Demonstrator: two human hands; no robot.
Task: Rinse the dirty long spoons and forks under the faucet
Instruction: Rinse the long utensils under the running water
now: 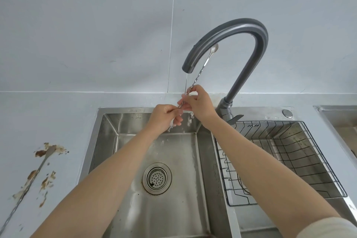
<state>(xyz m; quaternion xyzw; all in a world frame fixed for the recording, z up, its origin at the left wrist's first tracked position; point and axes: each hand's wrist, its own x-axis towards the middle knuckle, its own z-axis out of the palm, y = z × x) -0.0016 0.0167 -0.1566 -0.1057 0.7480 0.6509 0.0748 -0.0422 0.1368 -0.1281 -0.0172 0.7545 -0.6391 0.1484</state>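
A long steel spoon [207, 57] with a twisted handle points up past the grey faucet [249, 31], its bowl near the arch. My right hand [199, 102] pinches its handle just under the spout, where a thin stream of water [185, 83] falls. My left hand [164, 117] pinches the lower end of the same handle over the left sink basin [108, 141]; water splashes below the hands. A second long utensil [38, 170], dirty with brown food, lies on the counter at the left.
Brown food smears [46, 179] spread on the counter around the dirty utensil. The left basin has a round drain strainer [156, 177]. A black wire rack [289, 160] sits in the right basin. A white tiled wall stands behind the sink.
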